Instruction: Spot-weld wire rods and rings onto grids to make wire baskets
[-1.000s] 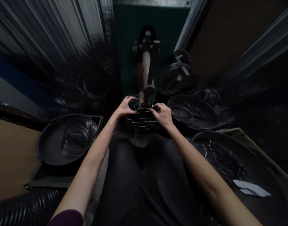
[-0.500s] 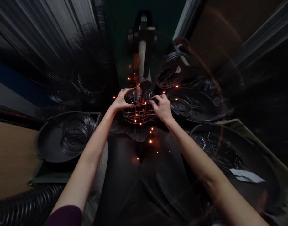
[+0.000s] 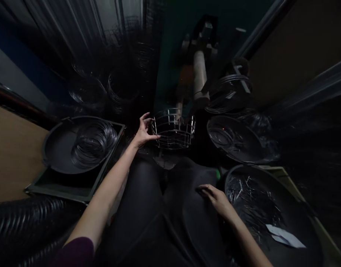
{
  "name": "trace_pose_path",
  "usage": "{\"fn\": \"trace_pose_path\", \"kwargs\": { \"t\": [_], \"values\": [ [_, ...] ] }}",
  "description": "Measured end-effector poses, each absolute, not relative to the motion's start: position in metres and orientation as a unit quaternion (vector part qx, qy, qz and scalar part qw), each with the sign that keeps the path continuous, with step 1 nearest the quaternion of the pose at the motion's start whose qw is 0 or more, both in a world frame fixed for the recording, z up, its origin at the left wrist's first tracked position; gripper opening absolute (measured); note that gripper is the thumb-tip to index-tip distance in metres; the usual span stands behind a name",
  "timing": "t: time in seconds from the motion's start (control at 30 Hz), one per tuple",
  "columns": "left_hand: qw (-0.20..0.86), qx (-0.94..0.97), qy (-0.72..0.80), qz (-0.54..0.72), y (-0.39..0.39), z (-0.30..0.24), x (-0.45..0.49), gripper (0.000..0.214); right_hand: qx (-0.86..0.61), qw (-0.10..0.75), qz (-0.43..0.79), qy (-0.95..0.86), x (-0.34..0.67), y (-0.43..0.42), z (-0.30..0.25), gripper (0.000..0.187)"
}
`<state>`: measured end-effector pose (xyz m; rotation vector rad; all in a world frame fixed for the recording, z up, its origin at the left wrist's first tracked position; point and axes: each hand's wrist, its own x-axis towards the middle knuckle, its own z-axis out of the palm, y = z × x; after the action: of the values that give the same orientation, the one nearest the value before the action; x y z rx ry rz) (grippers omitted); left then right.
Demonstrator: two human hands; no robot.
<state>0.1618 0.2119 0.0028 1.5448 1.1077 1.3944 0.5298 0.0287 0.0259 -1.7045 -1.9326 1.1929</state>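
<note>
A round wire basket (image 3: 173,128) sits under the arm of a welding machine (image 3: 200,74), straight ahead of my lap. My left hand (image 3: 144,130) grips the basket's left rim, fingers curled round the wire. My right hand (image 3: 215,197) lies on my right thigh beside a dark pan of short wire pieces (image 3: 253,200). Its fingers are stretched out and hold nothing.
A dark pan with a stack of wire rings (image 3: 91,142) stands on a tray at my left. Another pan with rings (image 3: 228,137) is at the right of the machine. Finished wire baskets (image 3: 123,89) are piled behind. A ribbed hose (image 3: 22,218) lies low left.
Sparks flew at the basket half a second ago and have stopped. My right hand has left the basket and dropped to my thigh. My view has turned left.
</note>
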Motion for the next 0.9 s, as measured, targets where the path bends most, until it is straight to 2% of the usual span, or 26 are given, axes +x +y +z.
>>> {"fn": "trace_pose_path", "kwargs": {
  "t": [0.07,0.17,0.23,0.3,0.4,0.5,0.57,0.67,0.8,0.9],
  "values": [
    [0.336,0.657,0.417,0.531,0.194,0.020,0.158,0.114,-0.598,0.194,0.404,-0.664,0.519,0.039,0.045,0.032],
    [0.268,0.723,0.412,0.486,0.168,0.048,0.161,0.102,-0.560,0.242,0.422,-0.670,0.483,0.069,0.095,0.047],
    [0.223,0.766,0.425,0.427,0.157,0.064,0.171,0.091,-0.503,0.210,0.469,-0.695,0.456,0.094,0.123,0.045],
    [0.183,0.803,0.437,0.363,0.151,0.076,0.182,0.077,-0.481,0.169,0.478,-0.715,0.434,0.119,0.136,0.034],
    [0.150,0.821,0.448,0.321,0.151,0.082,0.196,0.067,-0.508,0.149,0.330,-0.782,0.415,0.138,0.133,0.025],
    [0.157,0.805,0.464,0.334,0.156,0.080,0.204,0.067,-0.487,0.111,0.129,-0.857,0.412,0.137,0.120,0.032],
    [0.176,0.793,0.471,0.345,0.160,0.078,0.207,0.067,-0.462,0.077,0.057,-0.881,0.416,0.134,0.115,0.035],
    [0.200,0.786,0.471,0.347,0.166,0.078,0.211,0.066,-0.442,0.068,0.002,-0.895,0.423,0.135,0.112,0.032],
    [0.211,0.779,0.471,0.355,0.171,0.081,0.216,0.067,-0.426,0.093,-0.023,-0.899,0.429,0.144,0.115,0.032],
    [0.219,0.774,0.471,0.361,0.174,0.082,0.218,0.067,-0.428,0.081,-0.039,-0.899,0.428,0.147,0.119,0.032]
  ]
}}
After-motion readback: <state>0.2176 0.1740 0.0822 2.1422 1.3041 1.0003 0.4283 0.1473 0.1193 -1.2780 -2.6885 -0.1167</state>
